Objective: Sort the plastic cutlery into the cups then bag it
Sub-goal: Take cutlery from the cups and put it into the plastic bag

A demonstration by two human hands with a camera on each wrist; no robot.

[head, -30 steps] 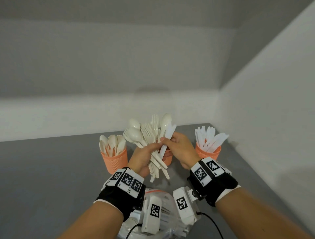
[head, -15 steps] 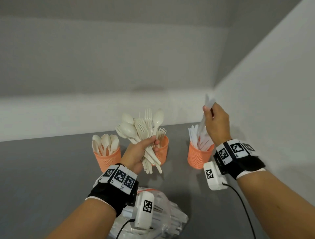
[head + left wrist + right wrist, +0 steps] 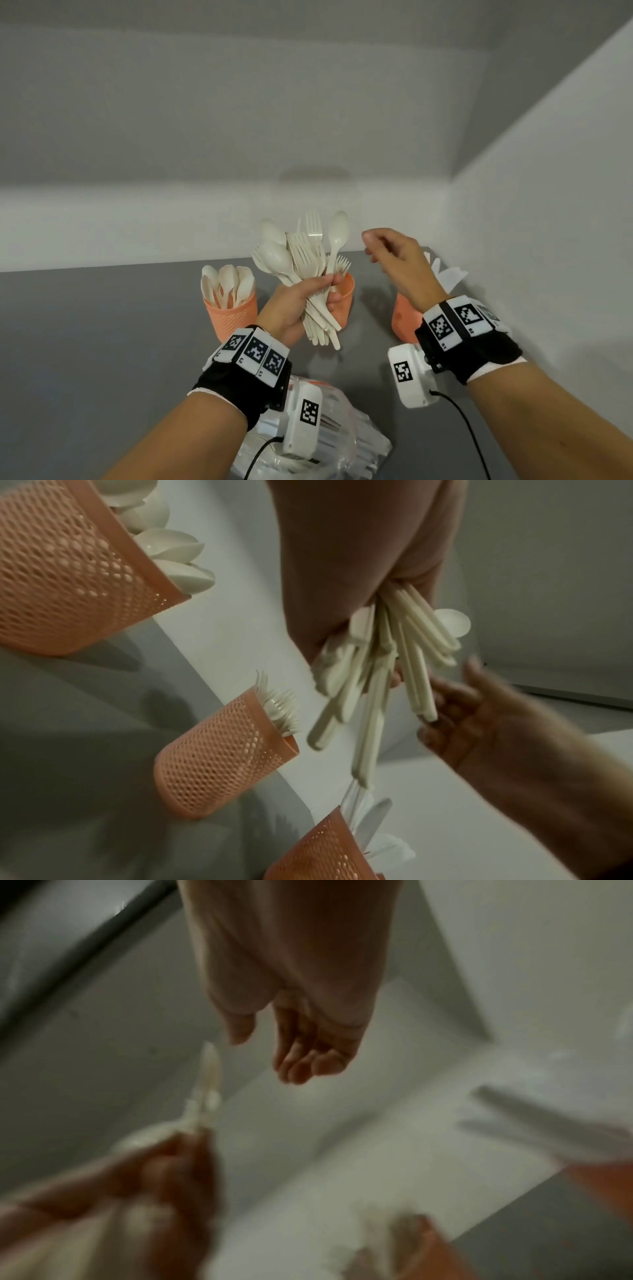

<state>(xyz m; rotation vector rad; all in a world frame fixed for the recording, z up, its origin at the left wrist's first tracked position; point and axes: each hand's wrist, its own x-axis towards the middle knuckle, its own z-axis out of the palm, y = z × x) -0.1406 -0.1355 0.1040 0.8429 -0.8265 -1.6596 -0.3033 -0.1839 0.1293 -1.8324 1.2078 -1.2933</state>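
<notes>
My left hand [image 3: 294, 308] grips a bundle of cream plastic forks and spoons [image 3: 301, 260] upright over the grey table; its handles [image 3: 377, 674] fan out below the fist in the left wrist view. Three orange mesh cups stand in a row. The left cup [image 3: 230, 317] holds spoons, the middle cup [image 3: 342, 301] behind the bundle holds forks [image 3: 281, 710], and the right cup [image 3: 404, 322] holds white knives [image 3: 448, 275]. My right hand [image 3: 394, 257] hovers empty between the bundle and the knife cup, with its fingers [image 3: 301, 1066] loosely curled.
A clear plastic bag [image 3: 342, 442] with cutlery lies on the table near me, under my left wrist. White walls close the back and the right side [image 3: 548, 240], close to the knife cup. Bare grey tabletop [image 3: 85, 342] stretches to the left.
My right hand pulled a white knife from the bundle, carried it right to the knife cup, let it go, and now swings back empty toward the bundle. The left hand stayed put.
</notes>
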